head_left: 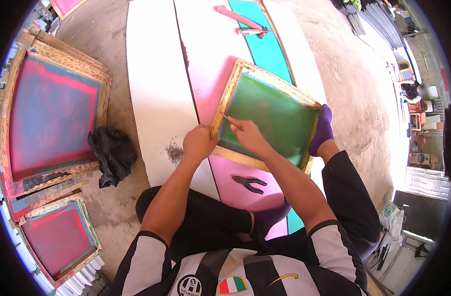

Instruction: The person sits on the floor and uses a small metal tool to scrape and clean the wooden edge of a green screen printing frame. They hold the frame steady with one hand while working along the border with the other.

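Note:
A wooden screen-printing frame (270,113) with green mesh lies tilted on the boards before me. My left hand (199,142) is closed around its near left corner, fingers wrapped over the wood. My right hand (247,134) reaches over the mesh, pinching a thin, small tool (225,116) whose tip meets the inner edge of the left wooden bar; its exact kind is too small to make out. My purple-socked foot (324,129) presses against the frame's right corner. Black-handled pliers (249,184) rest on the pink board just below the frame.
A hammer (240,18) with a pinkish handle and a utility knife (249,32) lie beyond the frame on the boards. Printing frames with reddish mesh (53,118) lean at the left, beside a crumpled black plastic bag (113,155). Stacked dark sheets (383,22) lie far right.

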`<state>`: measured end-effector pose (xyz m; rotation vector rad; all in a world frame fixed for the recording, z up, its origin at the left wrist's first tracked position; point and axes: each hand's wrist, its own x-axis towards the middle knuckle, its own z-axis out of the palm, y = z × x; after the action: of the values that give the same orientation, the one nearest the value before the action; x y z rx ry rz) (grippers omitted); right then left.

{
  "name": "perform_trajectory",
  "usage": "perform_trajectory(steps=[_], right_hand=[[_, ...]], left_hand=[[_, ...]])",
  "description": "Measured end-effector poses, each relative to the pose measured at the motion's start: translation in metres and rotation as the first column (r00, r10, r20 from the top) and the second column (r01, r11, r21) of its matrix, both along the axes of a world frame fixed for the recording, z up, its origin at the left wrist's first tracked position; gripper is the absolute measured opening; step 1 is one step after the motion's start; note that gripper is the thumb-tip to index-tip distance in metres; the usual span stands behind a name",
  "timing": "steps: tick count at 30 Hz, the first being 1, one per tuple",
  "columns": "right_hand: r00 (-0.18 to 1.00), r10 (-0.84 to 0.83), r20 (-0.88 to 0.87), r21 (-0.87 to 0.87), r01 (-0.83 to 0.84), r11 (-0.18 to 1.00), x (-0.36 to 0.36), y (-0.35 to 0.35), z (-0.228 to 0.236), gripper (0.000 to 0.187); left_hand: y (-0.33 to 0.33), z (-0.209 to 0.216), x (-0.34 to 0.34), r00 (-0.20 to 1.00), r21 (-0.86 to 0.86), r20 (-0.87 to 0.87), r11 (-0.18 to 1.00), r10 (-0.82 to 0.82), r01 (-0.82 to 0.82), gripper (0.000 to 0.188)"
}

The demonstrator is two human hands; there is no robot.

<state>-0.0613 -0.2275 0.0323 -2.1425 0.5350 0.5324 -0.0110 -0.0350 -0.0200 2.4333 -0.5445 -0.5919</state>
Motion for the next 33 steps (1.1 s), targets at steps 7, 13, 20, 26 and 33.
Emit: perform_trajectory(steps=[7,13,20,26,33], right_hand=[[0.993,-0.106,0.044,0.184,0.096,0.978,-0.008,-0.015,-0.029,0.041],[0.95,0.185,0.253,-0.177,-0.142,0.974,-0.016,-0.018,-0.041,0.042],[0.979,-0.187,-0.083,0.384,0.204,0.901,-0.005,-0.022,-0.043,0.043],[0.876,0.178,0.448,-0.197,-0.098,0.976,-0.023,-0.026,-0.077,0.039],[0.813,-0.195,-0.548,0.668,0.566,0.483,0.005,-0.04,-0.032,0.045]], left_hand=[[-0.001,-0.005,-0.001,1.0,-0.01,0.027,1.0,-0.001,0.002,0.032],[0.002,-0.004,0.0,1.0,-0.018,0.016,1.0,0.006,-0.006,0.033],[0.003,0.0,0.0,1.0,0.008,0.013,1.0,0.014,-0.014,0.037],[-0.001,0.0,0.002,1.0,-0.031,-0.005,1.0,0.004,-0.004,0.038],[0.001,0.005,0.003,1.0,-0.002,-0.011,1.0,0.0,0.0,0.037]])
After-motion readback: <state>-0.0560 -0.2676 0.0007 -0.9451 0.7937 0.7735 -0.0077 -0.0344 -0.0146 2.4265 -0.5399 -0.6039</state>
